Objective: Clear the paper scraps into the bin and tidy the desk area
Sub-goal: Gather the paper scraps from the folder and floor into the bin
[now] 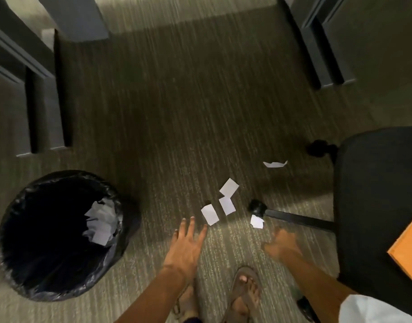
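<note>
Several white paper scraps lie on the carpet: one [209,214] just beyond my left fingertips, two more [226,205] [229,187] past it, one [256,221] by a chair caster, and a crumpled one [275,163] farther off. My left hand [187,244] reaches down with fingers straight and spread, holding nothing. My right hand [282,243] is blurred, low near the caster scrap, fingers loosely extended and holding nothing. At the left stands a round bin [20,252] lined with a black bag, with white scraps [98,223] inside it.
A black office chair [375,206] stands at the right, its leg and caster [257,207] reaching toward the scraps. An orange desk corner [408,248] shows at the right edge. Dark furniture [44,108] flanks the carpet at left and upper right. My sandalled feet [244,292] are below.
</note>
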Available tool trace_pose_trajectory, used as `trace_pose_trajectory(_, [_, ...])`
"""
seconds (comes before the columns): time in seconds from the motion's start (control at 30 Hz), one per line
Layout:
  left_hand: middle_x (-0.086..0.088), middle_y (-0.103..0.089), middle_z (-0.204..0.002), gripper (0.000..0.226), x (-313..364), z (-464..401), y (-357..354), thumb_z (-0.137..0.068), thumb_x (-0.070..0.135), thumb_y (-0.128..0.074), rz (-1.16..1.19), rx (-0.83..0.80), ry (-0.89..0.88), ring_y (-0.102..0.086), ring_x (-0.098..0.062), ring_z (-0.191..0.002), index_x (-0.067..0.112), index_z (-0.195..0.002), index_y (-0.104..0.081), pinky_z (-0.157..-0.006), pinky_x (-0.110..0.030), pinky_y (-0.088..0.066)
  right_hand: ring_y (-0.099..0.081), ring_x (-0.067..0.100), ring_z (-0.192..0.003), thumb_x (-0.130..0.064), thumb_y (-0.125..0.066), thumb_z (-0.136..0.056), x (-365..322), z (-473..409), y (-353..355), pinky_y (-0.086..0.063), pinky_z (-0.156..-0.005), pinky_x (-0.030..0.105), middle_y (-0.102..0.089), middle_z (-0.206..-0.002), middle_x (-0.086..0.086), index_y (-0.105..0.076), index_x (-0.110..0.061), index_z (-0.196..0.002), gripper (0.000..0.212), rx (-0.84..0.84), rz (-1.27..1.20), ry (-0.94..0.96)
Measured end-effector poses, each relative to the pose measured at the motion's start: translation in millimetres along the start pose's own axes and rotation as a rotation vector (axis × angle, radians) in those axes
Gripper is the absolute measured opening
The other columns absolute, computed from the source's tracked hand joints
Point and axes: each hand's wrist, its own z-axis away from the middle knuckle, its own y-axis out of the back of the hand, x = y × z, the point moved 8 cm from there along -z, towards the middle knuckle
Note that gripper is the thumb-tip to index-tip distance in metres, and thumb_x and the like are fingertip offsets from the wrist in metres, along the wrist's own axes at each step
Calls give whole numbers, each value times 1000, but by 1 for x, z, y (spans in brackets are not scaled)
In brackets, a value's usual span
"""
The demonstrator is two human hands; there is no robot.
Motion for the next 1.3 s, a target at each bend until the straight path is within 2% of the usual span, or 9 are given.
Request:
trace_pose_trajectory(0.1, [-19, 15, -160, 106, -3, -42, -22, -87, 11, -67, -131, -23, -66, 8, -41, -148, 22, -153, 14, -121, -49, -15, -62, 33, -104, -27, -74, -81, 5, -38, -19, -55, -84, 34, -63, -116, 16, -60, -8, -116, 42, 53, -128, -53])
trace_pose_trajectory(0.27, [-21, -2, -159, 111, 9, -125, -72, -74, -2, -70, -231, 25, -212, -14, -38, -145, 16, -153, 5, -114, -45, -32, -60, 35, -114, -22, -82, -76, 31, -119, -61, -52, -93, 41, -64, -123, 19, -58, -10, -126, 57, 157, -357, -118])
trace_pose_trajectory(0.4, [-16, -9, -160, 94, 25, -189, -76, -79, -5, -58, -347, 155, -347, -11, -36, -147, 16, -154, -4, -118, -42, -26, -59, 36, -118, -21, -84, -74, 31, -167, -86, -50, -98, 45, -63, -128, 19, -58, -9, -131, 64, 216, -426, -53])
trace_pose_trajectory(0.63, [-12, 11, -163, 89, 59, -250, -85, -93, 8, -56, -531, 119, -494, 1, -34, -150, 22, -155, 6, -111, -50, -36, -66, 32, -104, -25, -82, -76, 30, -196, -112, -52, -90, 37, -72, -109, 12, -70, -15, -114, 41, 347, -428, -60])
trace_pose_trajectory(0.8, [-12, 3, -163, 93, 61, -263, -93, -88, 14, -64, -585, 83, -513, -3, -34, -149, 22, -155, 0, -111, -47, -32, -68, 29, -94, -23, -80, -78, 34, -201, -122, -55, -83, 32, -74, -96, 10, -74, -20, -97, 20, 341, -431, -84])
trace_pose_trajectory(0.9, [-15, -11, -160, 94, 57, -270, -91, -85, 19, -68, -629, 137, -554, -13, -38, -146, 16, -155, -5, -108, -47, -37, -68, 27, -87, -27, -79, -79, 22, -197, -120, -53, -76, 27, -75, -90, 9, -75, -18, -91, 15, 359, -399, 4])
trace_pose_trajectory(1.03, [-22, -23, -154, 66, 55, -271, -98, -96, 12, -51, -788, 166, -656, -24, -44, -140, -5, -147, -13, -109, -51, -36, -60, 14, -64, -27, -77, -81, -12, -177, -116, -38, -56, 15, -62, -64, -7, -71, -21, -82, 8, 360, -291, 309])
trace_pose_trajectory(1.2, [-23, -36, -144, 52, 48, -272, -97, -94, 2, -45, -744, 255, -663, -39, -38, -131, -2, -143, -30, -106, -45, -41, -64, 20, -75, -26, -72, -84, -54, -167, -73, -57, -70, 35, -67, -94, 3, -74, -17, -101, 20, 492, -206, 565])
trace_pose_trajectory(1.3, [-20, -36, -142, 49, 45, -269, -93, -92, -1, -45, -576, 257, -623, -38, -36, -130, 1, -140, -36, -101, -43, -45, -65, 20, -77, -22, -76, -83, -78, -179, -46, -59, -73, 36, -64, -105, 11, -74, -9, -96, 18, 561, -239, 642])
